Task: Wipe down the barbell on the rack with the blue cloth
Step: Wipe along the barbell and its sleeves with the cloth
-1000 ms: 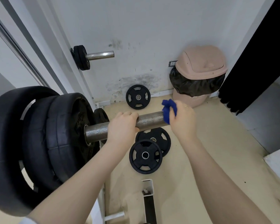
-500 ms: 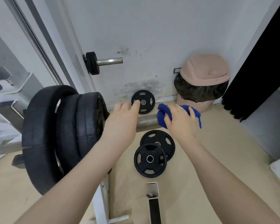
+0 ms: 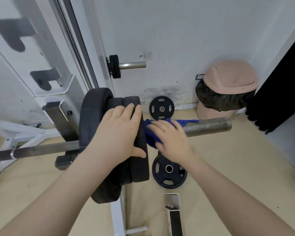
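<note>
The barbell lies on the rack, its thin shaft (image 3: 41, 150) running left and its thick grey sleeve (image 3: 208, 126) pointing right. Three black plates (image 3: 92, 126) sit on the sleeve. My left hand (image 3: 119, 133) rests on the outermost plate, fingers straight over its top and thumb on its front face. My right hand (image 3: 170, 138), blurred by motion, holds the blue cloth (image 3: 149, 135) against the sleeve right beside that plate. A strip of cloth trails along the sleeve's top to the right.
Loose black plates are below the sleeve: one flat on the floor (image 3: 169, 174), one against the wall (image 3: 161, 108). A pink bin (image 3: 228, 86) stands in the corner by a black curtain (image 3: 279, 82). White rack uprights (image 3: 66, 48) and a plate peg (image 3: 131, 65) are behind.
My view has swung left and down, showing the whole sleeve and shaft. My left hand moved from the sleeve onto the plates. My right hand slid the cloth from the sleeve's end inward to the plates.
</note>
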The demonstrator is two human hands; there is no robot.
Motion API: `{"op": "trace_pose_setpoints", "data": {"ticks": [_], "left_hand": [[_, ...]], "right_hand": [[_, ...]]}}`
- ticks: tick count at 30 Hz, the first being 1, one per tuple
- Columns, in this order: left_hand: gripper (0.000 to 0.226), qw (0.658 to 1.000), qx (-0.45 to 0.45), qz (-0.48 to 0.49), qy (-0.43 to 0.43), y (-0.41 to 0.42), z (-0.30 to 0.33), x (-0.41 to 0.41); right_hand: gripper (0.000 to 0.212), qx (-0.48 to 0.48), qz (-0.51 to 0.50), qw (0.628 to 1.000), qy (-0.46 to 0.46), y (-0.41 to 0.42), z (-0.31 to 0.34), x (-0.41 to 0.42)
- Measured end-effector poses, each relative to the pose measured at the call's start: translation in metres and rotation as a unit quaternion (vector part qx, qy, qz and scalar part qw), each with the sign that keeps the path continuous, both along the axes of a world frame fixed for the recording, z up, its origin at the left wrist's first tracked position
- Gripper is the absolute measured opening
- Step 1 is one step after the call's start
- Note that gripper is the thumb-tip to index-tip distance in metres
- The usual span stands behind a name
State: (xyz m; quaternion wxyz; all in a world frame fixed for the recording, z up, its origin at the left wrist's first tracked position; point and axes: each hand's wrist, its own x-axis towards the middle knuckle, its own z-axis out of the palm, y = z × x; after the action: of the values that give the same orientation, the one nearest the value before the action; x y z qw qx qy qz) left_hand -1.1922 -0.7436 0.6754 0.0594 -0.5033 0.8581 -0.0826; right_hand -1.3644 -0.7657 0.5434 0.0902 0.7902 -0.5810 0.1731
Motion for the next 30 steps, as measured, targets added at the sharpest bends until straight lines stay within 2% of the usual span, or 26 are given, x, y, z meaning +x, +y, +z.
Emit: {"op": "trace_pose_setpoints", "data": {"ticks": [2, 4, 6, 8, 11, 13, 15, 17, 18, 20, 22, 24, 26, 30], "left_hand": [[0.116, 1.000, -0.006, -0.019, -0.011, -0.001, -0.001, 0.009], [0.115, 0.999, -0.005, -0.045, -0.019, -0.003, -0.003, 0.017], [0.114, 0.997, -0.009, -0.067, -0.024, -0.006, -0.005, 0.021], [0.113, 0.997, -0.009, -0.079, -0.019, -0.009, -0.006, 0.021], [0.113, 0.996, -0.021, -0.092, -0.010, -0.012, -0.008, 0.022], [0.113, 0.994, -0.027, -0.101, -0.010, -0.013, -0.009, 0.024], [0.112, 0.994, -0.029, -0.107, -0.009, -0.012, -0.009, 0.025], [0.112, 0.993, -0.031, -0.110, -0.009, -0.012, -0.009, 0.025], [0.112, 0.993, -0.034, -0.111, -0.005, -0.012, -0.010, 0.026], [0.112, 0.993, -0.039, -0.114, -0.002, -0.011, -0.010, 0.026], [0.112, 0.992, -0.041, -0.116, -0.006, -0.009, -0.012, 0.026], [0.113, 0.992, -0.047, -0.117, -0.008, -0.009, -0.013, 0.026], [0.114, 0.992, -0.051, -0.116, -0.010, -0.007, -0.014, 0.026], [0.115, 0.994, -0.046, -0.096, -0.015, -0.005, -0.012, 0.023]], "right_hand": [[0.047, 0.007, -0.105, 0.994, -0.008, -0.009, 0.004, -0.028], [0.033, 0.039, -0.253, 0.964, -0.074, -0.017, 0.012, -0.050], [0.023, 0.049, -0.333, 0.936, -0.105, -0.022, 0.016, -0.052], [0.026, 0.050, -0.323, 0.938, -0.119, -0.023, 0.018, -0.027], [0.026, 0.005, -0.210, 0.971, -0.118, -0.014, 0.007, 0.035], [0.025, -0.015, -0.175, 0.973, -0.152, -0.008, -0.002, 0.059], [0.030, 0.011, -0.155, 0.973, -0.172, -0.003, -0.005, 0.055], [0.043, 0.031, -0.115, 0.985, -0.126, 0.003, -0.002, 0.034], [0.049, 0.039, -0.115, 0.986, -0.111, 0.005, 0.001, 0.024], [0.050, 0.028, -0.181, 0.976, -0.119, 0.008, 0.004, 0.013], [0.047, 0.003, -0.277, 0.946, -0.167, 0.005, 0.003, 0.013], [0.045, -0.013, -0.324, 0.924, -0.200, -0.002, 0.003, 0.022], [0.046, -0.003, -0.316, 0.928, -0.197, -0.005, 0.002, 0.037], [0.050, 0.011, -0.168, 0.973, -0.157, 0.012, -0.010, 0.055]]}}
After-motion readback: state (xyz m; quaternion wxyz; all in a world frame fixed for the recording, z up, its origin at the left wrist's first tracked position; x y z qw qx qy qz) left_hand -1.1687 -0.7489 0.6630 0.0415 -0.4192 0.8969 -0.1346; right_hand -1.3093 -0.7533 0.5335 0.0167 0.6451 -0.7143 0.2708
